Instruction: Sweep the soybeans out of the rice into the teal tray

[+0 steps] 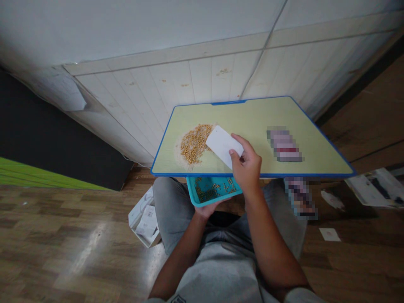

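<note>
My right hand grips a white rectangular card, thumb on top and fingers behind it. The card is tilted over the table, its far left edge beside a spread of small round golden beans or beads. Pale powdery bits lie around that pile. Below the table's near edge, my left hand holds a turquoise tray from underneath, most of its fingers hidden. More of the small golden pieces lie inside the tray, which is partly under the table edge.
The low pale-green table has a blue rim and stands against a white panelled wall. A pixelated flat item lies on its right side. On the wooden floor are a white box at left and a paper square at right.
</note>
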`<state>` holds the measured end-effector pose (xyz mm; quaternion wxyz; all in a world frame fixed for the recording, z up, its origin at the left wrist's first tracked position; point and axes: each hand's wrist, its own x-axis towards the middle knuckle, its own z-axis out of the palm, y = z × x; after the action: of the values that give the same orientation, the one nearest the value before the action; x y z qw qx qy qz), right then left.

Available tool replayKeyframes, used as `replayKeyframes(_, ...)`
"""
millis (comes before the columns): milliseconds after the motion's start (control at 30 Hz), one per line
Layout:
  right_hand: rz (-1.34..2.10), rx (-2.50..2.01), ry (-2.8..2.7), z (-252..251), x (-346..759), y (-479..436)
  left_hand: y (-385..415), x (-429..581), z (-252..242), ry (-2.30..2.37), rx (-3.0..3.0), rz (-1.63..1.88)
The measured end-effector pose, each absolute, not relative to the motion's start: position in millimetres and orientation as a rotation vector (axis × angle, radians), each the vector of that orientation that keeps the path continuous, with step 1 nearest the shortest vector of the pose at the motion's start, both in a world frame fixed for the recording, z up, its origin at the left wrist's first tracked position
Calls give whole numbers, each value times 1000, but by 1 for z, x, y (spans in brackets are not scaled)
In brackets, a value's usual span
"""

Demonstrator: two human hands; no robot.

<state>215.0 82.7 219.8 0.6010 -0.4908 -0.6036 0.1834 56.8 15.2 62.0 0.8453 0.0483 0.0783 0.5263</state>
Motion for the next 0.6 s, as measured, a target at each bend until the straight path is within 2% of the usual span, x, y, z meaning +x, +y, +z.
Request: replayKeyframes(600, 417, -1169, -1472, 232, 213, 75, 18, 59, 62, 166, 114, 1098)
